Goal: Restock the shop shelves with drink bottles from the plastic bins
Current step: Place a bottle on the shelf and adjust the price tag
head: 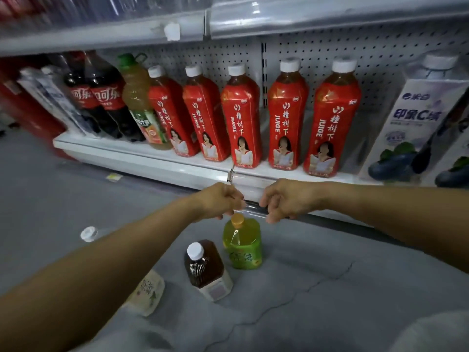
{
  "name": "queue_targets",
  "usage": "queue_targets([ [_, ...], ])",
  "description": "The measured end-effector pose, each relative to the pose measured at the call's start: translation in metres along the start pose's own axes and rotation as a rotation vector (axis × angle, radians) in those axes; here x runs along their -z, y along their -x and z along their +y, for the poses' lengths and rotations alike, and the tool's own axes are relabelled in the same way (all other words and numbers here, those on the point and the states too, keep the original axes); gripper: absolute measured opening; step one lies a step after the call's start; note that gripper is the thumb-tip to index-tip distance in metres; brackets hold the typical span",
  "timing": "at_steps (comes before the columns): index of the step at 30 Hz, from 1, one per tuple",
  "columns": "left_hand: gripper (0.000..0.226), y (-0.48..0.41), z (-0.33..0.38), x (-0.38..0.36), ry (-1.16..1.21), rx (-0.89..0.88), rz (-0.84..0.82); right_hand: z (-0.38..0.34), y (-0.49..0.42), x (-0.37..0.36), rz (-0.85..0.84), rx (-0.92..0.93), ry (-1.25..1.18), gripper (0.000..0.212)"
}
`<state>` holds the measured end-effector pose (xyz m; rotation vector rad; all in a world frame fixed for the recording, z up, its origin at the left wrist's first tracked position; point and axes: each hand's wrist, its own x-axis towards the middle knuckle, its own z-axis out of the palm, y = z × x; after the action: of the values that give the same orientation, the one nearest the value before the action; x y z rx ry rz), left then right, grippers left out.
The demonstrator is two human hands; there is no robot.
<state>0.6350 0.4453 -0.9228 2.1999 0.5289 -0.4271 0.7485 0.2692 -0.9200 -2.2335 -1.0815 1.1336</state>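
in front of the bottom shelf's edge: the left hand [220, 201] and the right hand [286, 199] hang side by side, near each other but apart, at the ends of bare forearms.
left hand: its fingers are curled downward just above the orange cap [237, 219]; whether they touch or pinch it cannot be told.
right hand: its fingers are loosely curled and hang down with nothing between them.
green tea bottle [242, 246]: it stands upright on the floor directly below the hands, with the cap on and a green label low on its body.
brown tea bottle [205, 269]: it stands upright just beside the green one, nearer the person, with a white cap and a pale label at its base.
pale-labelled bottle [147, 294]: it sits nearer still and is partly hidden under the left forearm.
clear bottle [88, 233]: it has a white cap, lies beyond the left forearm, and is too blurred to tell more.
floor [330, 288]: it is grey, with a thin crack running across it.
bottom shelf [152, 161]: it is white, with a small metal clip [231, 175] on its front edge above the hands.
red juice bottles [242, 118]: five stand upright in a row, white-capped, against the pegboard [368, 54].
yellow juice bottle [138, 105]: it has a green cap and stands at the left end of the red row.
cola bottles [101, 97]: they are dark with red labels and stand further left.
white carton [411, 128]: it stands at the shelf's far right, printed with blueberries.
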Motion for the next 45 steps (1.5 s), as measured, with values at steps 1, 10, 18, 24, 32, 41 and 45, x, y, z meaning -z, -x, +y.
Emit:
queue_targets([
  [1, 0.023, -0.001, -0.011, -0.002, 0.002, 0.018, 0.001, -0.001, -0.006, -0.006, 0.005, 0.001, 0.018, 0.049],
  [10, 0.068, -0.016, -0.070, -0.002, -0.047, 0.121, -0.077, -0.002, -0.045, -0.033, -0.041, -0.023, 0.257, 0.090],
  [18, 0.095, -0.039, -0.082, -0.017, -0.037, 0.049, -0.209, 0.021, -0.072, -0.085, 0.008, -0.024, 0.208, 0.132],
  [24, 0.101, -0.050, -0.088, -0.033, -0.198, -0.107, -0.234, 0.025, -0.084, -0.094, 0.074, 0.028, 0.208, 0.096],
  [32, 0.095, -0.063, -0.097, -0.035, -0.007, -0.105, -0.122, 0.027, -0.093, -0.080, 0.049, -0.035, -0.026, 0.084],
  [41, 0.091, -0.080, -0.119, -0.031, 0.369, -0.017, -0.242, 0.045, -0.099, -0.075, 0.027, -0.089, -0.242, 0.093],
  [45, 0.095, -0.083, -0.123, -0.030, 0.406, -0.041, -0.269, 0.052, -0.099, -0.073, -0.010, -0.081, -0.349, 0.086],
])
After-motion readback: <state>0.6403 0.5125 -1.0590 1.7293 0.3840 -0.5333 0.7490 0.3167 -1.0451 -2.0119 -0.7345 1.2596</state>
